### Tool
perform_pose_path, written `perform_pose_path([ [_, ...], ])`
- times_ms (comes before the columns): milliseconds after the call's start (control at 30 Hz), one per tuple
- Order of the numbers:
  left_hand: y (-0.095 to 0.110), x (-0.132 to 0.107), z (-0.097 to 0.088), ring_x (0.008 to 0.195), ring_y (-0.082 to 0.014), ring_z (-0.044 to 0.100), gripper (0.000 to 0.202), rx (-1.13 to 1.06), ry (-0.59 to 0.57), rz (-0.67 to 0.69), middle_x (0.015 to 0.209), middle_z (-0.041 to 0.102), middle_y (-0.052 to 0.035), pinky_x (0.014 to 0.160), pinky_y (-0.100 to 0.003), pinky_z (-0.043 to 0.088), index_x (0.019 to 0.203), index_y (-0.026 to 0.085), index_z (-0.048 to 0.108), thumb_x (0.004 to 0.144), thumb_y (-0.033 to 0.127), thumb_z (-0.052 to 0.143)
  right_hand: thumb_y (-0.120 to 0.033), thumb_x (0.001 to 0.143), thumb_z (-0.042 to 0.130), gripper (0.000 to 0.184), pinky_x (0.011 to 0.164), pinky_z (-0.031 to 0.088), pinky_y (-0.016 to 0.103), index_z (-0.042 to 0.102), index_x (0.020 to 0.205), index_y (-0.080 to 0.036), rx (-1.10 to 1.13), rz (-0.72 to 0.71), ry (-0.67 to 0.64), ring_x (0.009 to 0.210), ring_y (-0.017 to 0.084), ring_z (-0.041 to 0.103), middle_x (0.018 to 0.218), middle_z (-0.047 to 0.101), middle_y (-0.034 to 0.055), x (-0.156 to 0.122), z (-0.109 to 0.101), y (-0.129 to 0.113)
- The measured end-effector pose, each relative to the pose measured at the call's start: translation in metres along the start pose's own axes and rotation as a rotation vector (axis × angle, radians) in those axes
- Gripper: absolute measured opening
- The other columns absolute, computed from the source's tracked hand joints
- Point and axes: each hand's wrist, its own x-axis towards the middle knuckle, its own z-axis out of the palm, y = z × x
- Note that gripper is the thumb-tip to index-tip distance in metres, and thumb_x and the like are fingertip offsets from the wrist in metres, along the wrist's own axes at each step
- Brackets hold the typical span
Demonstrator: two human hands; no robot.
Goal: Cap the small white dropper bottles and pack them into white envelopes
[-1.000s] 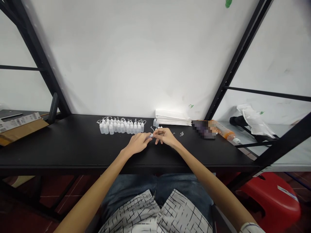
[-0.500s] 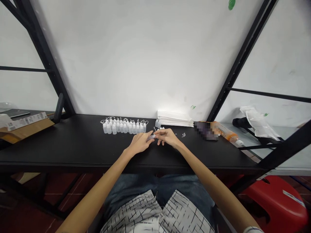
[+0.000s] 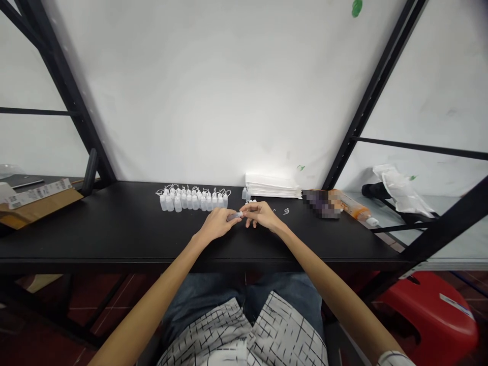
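A small translucent plastic dropper bottle [image 3: 234, 216] lies sideways between my hands, its white top pointing right. My left hand [image 3: 218, 222] is closed around the bottle's body. At the top end, my right hand [image 3: 261, 213] pinches the bottle's cap, which the fingertips mostly cover. Several similar dropper bottles [image 3: 192, 199] stand upright in close rows to the left, with thin white straps curling above their caps. Just behind my right hand are a couple more bottles [image 3: 245, 193] and some small white caps [image 3: 251, 202], partly hidden by the fingers.
A stack of white sheets [image 3: 272, 186] rests against the wall on the black table [image 3: 125, 229]. Loose white bits [image 3: 286, 210] lie right of my hand. Farther right is an orange-labelled drink bottle [image 3: 354, 207]. A cardboard box [image 3: 41, 203] sits at left, a red stool [image 3: 434, 315] below right.
The bottle now lies more level, and its body shows more clearly between my hands. A thin white strap that stuck up by my fingers no longer shows. The view has shifted slightly.
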Motion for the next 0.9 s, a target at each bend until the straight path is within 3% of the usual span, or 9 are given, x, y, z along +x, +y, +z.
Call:
perform_pose_path([
  [167,-0.0029,0.0003,0.0012,0.068,-0.0173,0.056,0.026,0.019,0.015,0.033,0.075,0.067,-0.0029,0.06,-0.025,0.032,0.102,0.02,0.074,0.09,0.034,0.056,-0.037,0.075,0.071,0.032,0.039,0.044,0.02,0.07,0.092,-0.01,-0.035,0.01,-0.027,0.053,0.015,0.066,0.076,0.07,0.008,-0.0021,0.0014,-0.0031],
  [500,-0.0054,0.0018,0.0043,0.072,-0.0172,0.055,0.024,0.073,0.051,0.103,0.082,0.064,-0.0049,0.064,-0.026,0.036,0.097,0.018,0.073,0.089,0.024,0.051,-0.034,0.076,0.069,0.029,0.038,0.042,0.018,0.068,0.091,-0.01,-0.07,0.004,-0.048,0.052,0.014,0.066,0.075,0.068,0.0068,-0.0014,0.0045,-0.0001],
  [900,-0.0054,0.0011,0.0026,0.07,-0.0161,0.054,0.024,0.026,0.119,0.184,0.082,0.062,-0.0052,0.064,-0.027,0.038,0.094,0.019,0.073,0.088,0.019,0.05,-0.046,0.071,0.076,0.041,0.039,0.046,0.019,0.069,0.09,-0.01,0.101,0.035,-0.046,0.056,0.017,0.069,0.077,0.071,0.0095,-0.0005,0.0031,0.0018],
])
